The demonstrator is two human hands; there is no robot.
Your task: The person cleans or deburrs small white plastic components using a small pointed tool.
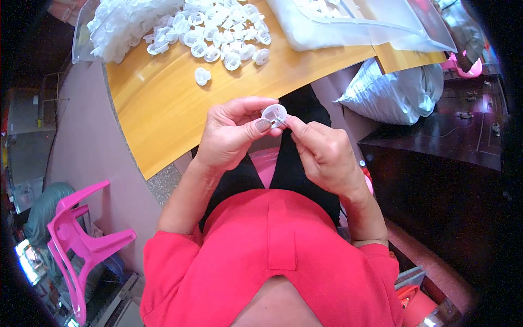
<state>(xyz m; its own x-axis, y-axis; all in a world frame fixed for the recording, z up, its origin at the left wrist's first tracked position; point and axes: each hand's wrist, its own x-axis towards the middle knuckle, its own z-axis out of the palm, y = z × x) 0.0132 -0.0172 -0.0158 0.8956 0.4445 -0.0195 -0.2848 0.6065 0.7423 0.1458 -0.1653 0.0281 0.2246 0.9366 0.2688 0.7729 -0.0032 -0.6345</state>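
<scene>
Between my two hands, above my lap and just off the table's near edge, is a small round white plastic part [274, 113] with a slotted face. My left hand [231, 131] pinches it by the rim, thumb on the near side. My right hand [325, 151] is closed, with its index finger and thumb pressed at the part's right edge; whether a smaller piece sits in those fingertips is hidden. On the table, one similar white part [202, 76] lies apart from a loose pile of white plastic parts [218, 32].
The yellow wooden table [158, 103] carries a clear bin [81, 32] heaped with white parts at far left and a translucent tub [348, 35] at far right. A silvery sack [392, 92] rests beside a dark cabinet [436, 169]. A pink plastic chair [81, 234] stands at left.
</scene>
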